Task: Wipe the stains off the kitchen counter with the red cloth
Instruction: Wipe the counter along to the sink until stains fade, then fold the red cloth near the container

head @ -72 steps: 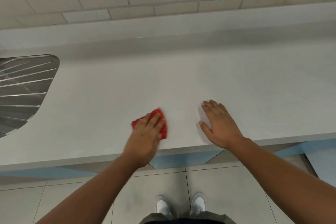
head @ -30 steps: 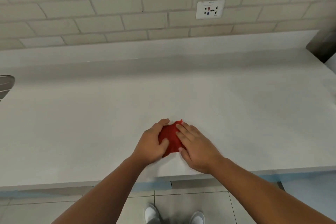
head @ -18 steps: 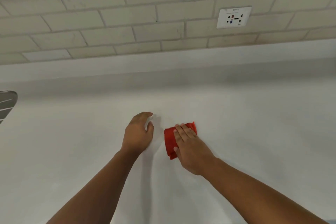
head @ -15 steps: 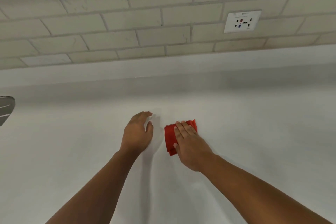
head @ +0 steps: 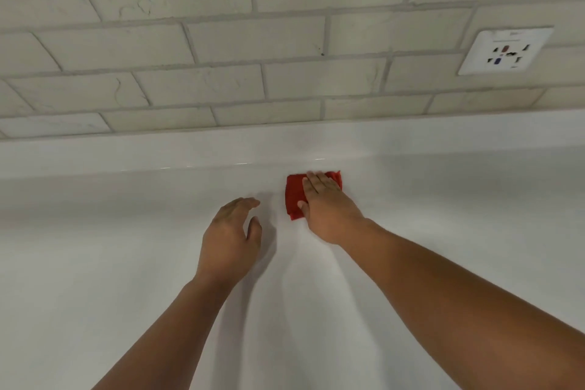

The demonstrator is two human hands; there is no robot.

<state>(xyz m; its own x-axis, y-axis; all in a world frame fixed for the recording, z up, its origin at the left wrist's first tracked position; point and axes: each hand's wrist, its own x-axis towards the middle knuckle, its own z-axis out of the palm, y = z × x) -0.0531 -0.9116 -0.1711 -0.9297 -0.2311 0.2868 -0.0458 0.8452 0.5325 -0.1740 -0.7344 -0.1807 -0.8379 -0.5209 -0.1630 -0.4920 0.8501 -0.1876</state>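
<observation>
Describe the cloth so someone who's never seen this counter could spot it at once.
Start at the brick wall and drop to the pale counter below it. Close to the counter's back edge, the right hand lies flat on a folded cloth. It is the one red thing on the counter; the left hand beside it holds nothing.

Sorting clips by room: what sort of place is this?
Probably a kitchen: a pale counter under a brick-tiled wall with a socket, and the right hand pressing a red cloth on it.
</observation>
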